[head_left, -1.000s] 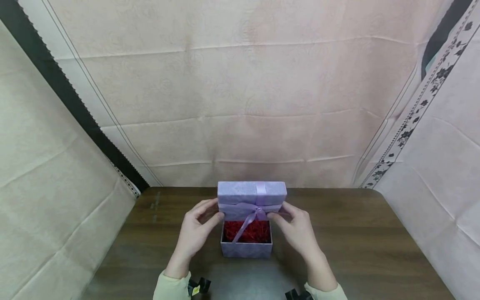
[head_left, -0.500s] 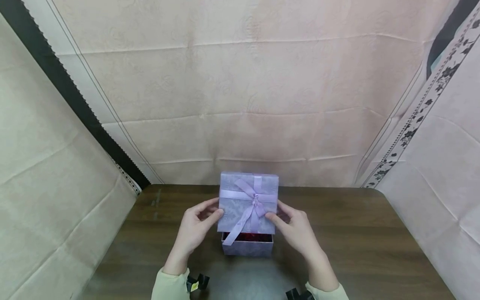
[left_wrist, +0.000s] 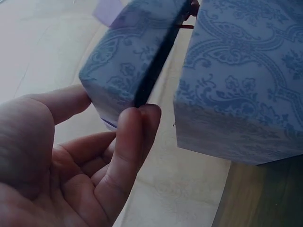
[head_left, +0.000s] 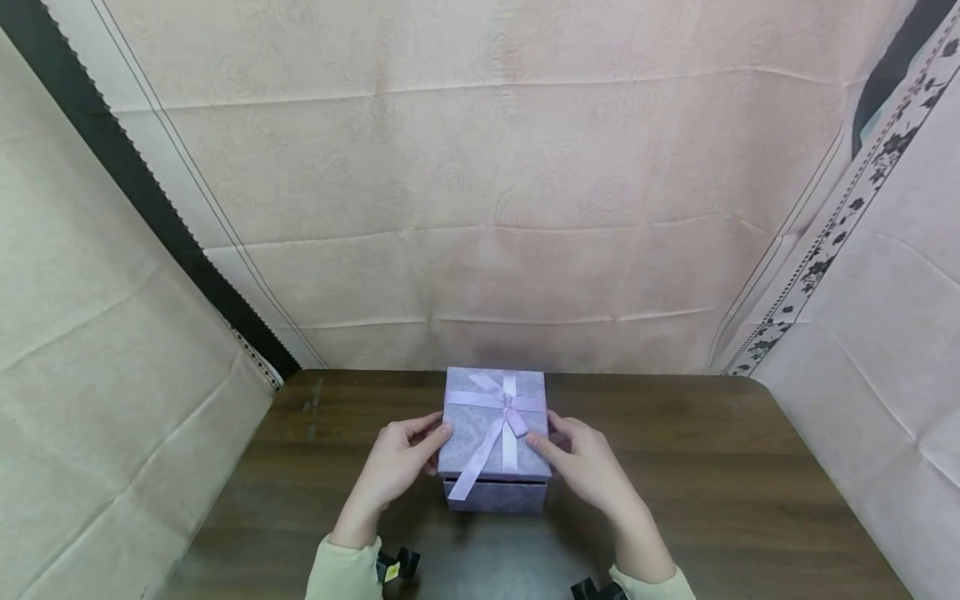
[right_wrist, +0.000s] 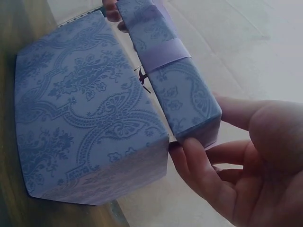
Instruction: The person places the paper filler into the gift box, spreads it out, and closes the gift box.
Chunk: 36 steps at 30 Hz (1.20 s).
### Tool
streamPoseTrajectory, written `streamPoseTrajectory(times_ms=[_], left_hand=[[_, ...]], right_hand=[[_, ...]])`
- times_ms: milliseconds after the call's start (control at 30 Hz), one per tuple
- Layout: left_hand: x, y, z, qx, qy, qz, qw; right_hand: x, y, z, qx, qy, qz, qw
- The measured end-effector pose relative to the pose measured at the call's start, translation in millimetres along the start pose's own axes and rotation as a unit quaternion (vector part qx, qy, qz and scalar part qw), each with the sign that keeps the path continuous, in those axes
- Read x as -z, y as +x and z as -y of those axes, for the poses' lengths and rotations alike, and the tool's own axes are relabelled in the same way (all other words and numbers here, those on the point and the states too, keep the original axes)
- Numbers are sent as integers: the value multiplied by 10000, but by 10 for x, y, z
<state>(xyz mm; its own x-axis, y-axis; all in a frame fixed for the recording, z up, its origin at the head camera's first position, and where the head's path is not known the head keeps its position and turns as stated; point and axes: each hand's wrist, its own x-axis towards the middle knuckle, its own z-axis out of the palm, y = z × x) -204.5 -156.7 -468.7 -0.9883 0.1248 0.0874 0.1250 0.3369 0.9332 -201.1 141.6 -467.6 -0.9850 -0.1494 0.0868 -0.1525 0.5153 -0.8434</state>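
A lavender gift box lid [head_left: 468, 425] with a ribbon bow [head_left: 507, 402] sits just over its patterned box base [head_left: 497, 497]. My left hand [head_left: 402, 457] grips the lid by its left side, thumb on top and fingertips under the rim. On the opposite side my right hand [head_left: 583, 461] pinches the lid the same way. Both wrist views show a narrow gap between the lid's rim and the base [right_wrist: 85, 104]. Thin dark red strands of filling show in that gap; the rest of the filling is hidden under the lid.
The base stands on a dark wooden table [head_left: 712, 483] near its back edge. Pale creased cloth [head_left: 510, 192] hangs behind and on both sides. Black straps [head_left: 397, 567] circle both wrists at the light green sleeves.
Both hands have tipped the lid from upright to nearly flat and lowered it over the base. The red filling seen earlier from above is now covered.
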Motion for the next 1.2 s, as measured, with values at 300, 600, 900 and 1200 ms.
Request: streamPoseTrajectory(times_ms=[300, 600, 900, 1200], left_hand=[[-9, 17, 50, 190, 200, 67, 9996], [-31, 27, 53, 266, 212, 250, 9991], [-39, 21, 80, 274, 234, 313, 9989], [-36, 23, 120, 256, 271, 541, 9978]], right_hand=[[-12, -7, 11, -281, 66, 138, 9995], [8, -22, 21, -287, 31, 140, 9995], [5, -18, -9, -205, -178, 137, 9995], [-8, 5, -64, -204, -327, 105, 9992]])
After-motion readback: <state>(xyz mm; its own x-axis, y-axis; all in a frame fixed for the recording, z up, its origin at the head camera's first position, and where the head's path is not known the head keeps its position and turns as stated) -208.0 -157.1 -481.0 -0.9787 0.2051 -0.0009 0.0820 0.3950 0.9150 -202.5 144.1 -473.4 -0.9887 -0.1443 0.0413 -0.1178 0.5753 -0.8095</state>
